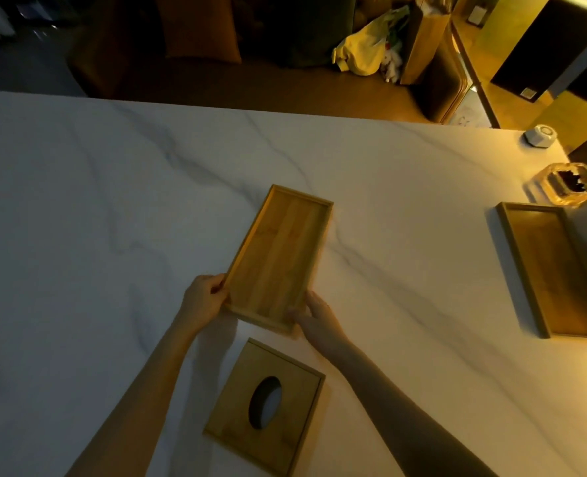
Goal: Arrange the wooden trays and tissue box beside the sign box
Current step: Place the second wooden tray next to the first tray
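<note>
While the tissue box (265,406) sits near the person, the left hand (203,301) and right hand (314,316) each pinch a near corner of the wooden tray (280,256) mid-table (78,201). Another tray (556,270) lies far right.

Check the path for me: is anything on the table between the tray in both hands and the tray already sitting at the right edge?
Nothing visible blocks it. The held tray, gripped at its near end by the left hand and right hand, has bare marble table between it and the right tray. The tissue box sits nearer, off that path.
</note>
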Demonstrator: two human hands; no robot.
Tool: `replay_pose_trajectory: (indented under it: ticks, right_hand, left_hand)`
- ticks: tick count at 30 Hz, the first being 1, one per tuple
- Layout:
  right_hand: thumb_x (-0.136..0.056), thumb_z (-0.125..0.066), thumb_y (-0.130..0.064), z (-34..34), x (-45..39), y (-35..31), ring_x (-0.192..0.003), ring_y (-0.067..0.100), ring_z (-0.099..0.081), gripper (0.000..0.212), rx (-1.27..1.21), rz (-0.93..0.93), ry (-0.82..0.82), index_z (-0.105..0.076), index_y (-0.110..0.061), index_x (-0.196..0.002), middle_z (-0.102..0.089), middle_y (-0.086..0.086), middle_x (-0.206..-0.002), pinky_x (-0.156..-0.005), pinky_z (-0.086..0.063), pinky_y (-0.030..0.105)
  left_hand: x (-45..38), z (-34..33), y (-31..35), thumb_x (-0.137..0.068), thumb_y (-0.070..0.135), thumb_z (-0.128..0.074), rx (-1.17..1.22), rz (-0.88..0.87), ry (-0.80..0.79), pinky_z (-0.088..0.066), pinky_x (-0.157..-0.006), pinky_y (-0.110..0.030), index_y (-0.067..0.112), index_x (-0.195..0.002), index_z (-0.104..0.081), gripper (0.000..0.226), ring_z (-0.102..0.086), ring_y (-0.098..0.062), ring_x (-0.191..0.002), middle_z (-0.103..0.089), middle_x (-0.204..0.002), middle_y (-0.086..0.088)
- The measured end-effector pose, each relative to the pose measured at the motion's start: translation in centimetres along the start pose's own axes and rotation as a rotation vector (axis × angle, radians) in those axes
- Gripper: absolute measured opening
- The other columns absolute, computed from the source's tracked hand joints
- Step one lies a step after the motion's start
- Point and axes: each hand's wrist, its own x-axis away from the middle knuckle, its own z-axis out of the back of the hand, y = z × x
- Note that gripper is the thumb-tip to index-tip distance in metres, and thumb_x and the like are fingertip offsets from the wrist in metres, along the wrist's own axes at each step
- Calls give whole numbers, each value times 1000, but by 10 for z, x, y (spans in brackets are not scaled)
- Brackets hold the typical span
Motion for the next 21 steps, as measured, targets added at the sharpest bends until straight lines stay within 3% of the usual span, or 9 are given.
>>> replay_pose_trajectory:
  ticks: [2,4,8,15,21]
  right_hand:
    - [-89,-52,-27,9,10,-6,-105,6,-52,55,-194,-17,-40,-27,-31,-138,-55,-6,-122,-85,-42,21]
    - [-86,-56,-21,19,16,-9,-95,5,-55,61,-250,4,-68,-26,-33,-138,-56,-13,-105,-75,-43,18]
    - [-84,-59,-9,42,24,-12,-102,15,-57,67,-330,28,-108,-26,-25,-140,-58,-3,-107,-88,-50,30]
    - [-84,-56,0,92,43,-9,-101,22,-60,66,-424,-1,-114,-25,-16,-140,-59,9,-111,-77,-54,28]
    - [-84,-58,-2,143,73,7,-108,22,-57,67,-402,40,-65,-26,-16,-141,-56,8,-119,-89,-51,35]
  left_hand:
    - [6,6,7,-85,6,-53,245,89,-84,-43,-75,-24,12,-117,-57,33,-56,-10,-83,-59,-103,-1]
    - [10,9,11,-84,5,-54,452,154,-171,-48,-76,-25,14,-124,-50,41,-60,-12,-91,-60,-111,-4]
    - [20,8,22,-82,1,-57,633,172,-174,-54,-73,-26,11,-125,-49,45,-64,-21,-96,-64,-110,-10]
    - [42,-14,56,-80,-1,-57,780,88,-171,-57,-66,-21,12,-111,-59,34,-70,-15,-85,-76,-87,1]
    - [61,-49,99,-80,2,-58,768,-10,-182,-57,-68,-20,25,-102,-62,31,-69,-14,-88,-72,-93,1]
